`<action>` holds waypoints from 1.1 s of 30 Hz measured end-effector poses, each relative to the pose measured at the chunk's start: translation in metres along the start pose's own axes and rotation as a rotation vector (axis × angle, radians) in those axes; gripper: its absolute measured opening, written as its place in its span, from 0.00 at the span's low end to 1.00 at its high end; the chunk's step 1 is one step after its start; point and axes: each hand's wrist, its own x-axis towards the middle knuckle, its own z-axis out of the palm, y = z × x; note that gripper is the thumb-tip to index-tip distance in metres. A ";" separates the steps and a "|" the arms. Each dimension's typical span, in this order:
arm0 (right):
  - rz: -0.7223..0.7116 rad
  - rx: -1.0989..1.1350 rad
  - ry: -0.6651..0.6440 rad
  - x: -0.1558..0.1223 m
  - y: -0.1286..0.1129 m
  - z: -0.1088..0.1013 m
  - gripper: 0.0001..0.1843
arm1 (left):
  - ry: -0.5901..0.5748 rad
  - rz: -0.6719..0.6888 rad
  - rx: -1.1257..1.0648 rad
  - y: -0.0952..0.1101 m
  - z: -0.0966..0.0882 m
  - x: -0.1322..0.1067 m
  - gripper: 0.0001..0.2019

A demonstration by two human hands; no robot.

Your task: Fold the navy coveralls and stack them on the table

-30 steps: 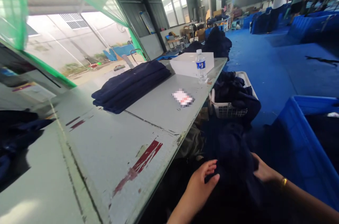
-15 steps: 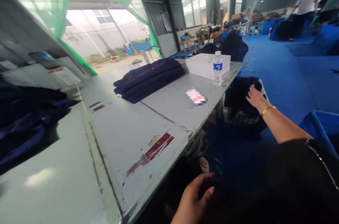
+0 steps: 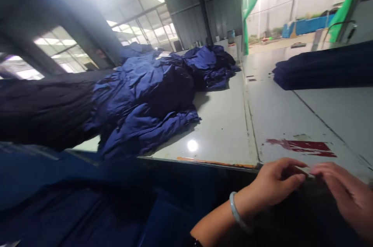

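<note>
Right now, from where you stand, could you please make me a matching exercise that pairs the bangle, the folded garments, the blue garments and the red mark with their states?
Things:
1. Pale bangle
2. Dark navy garments
3. Blue garments
4. Red mark

States:
A. Crumpled in a loose heap on the grey table top
B. Worn on the wrist of the left hand
C. Folded in a neat stack
D. Smeared across the table surface

Pairs: 1-B, 2-C, 3-A, 4-D
</note>
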 end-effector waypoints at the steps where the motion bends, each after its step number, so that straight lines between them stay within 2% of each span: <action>1: -0.114 0.015 -0.054 0.020 -0.026 0.018 0.14 | 0.067 0.016 0.012 0.002 -0.016 -0.006 0.22; 3: -0.270 -0.041 -0.191 0.060 -0.075 0.056 0.18 | 0.228 0.058 0.044 0.003 -0.056 -0.020 0.21; 5: -0.416 -0.126 -0.380 0.097 -0.114 0.102 0.21 | 0.409 0.101 0.065 0.000 -0.101 -0.035 0.20; 7: -0.564 -0.175 -0.542 0.129 -0.145 0.156 0.20 | 0.601 0.131 0.071 -0.007 -0.146 -0.054 0.20; 9: -0.671 -0.211 -0.643 0.155 -0.174 0.216 0.19 | 0.791 0.130 0.068 -0.016 -0.185 -0.076 0.22; 11: -0.699 -0.258 -0.677 0.178 -0.207 0.276 0.21 | 0.930 0.114 0.065 -0.024 -0.216 -0.098 0.24; 14: -0.731 -0.306 -0.666 0.209 -0.263 0.352 0.29 | 1.016 0.092 0.111 -0.028 -0.253 -0.126 0.22; 18: -0.859 -0.336 -0.626 0.253 -0.343 0.425 0.34 | 1.098 0.113 0.414 -0.013 -0.305 -0.141 0.19; 22: -0.845 -0.401 -0.555 0.299 -0.409 0.469 0.38 | 1.137 0.081 0.833 0.009 -0.363 -0.136 0.19; 25: -0.817 -0.504 -0.501 0.325 -0.434 0.485 0.42 | 1.111 -0.061 0.953 0.011 -0.390 -0.130 0.23; 28: -0.842 -0.587 -0.499 0.338 -0.437 0.492 0.40 | 1.064 -0.194 0.957 0.003 -0.400 -0.126 0.24; 33: -0.909 -0.615 -0.487 0.339 -0.429 0.492 0.32 | 1.056 -0.205 0.966 -0.013 -0.400 -0.127 0.25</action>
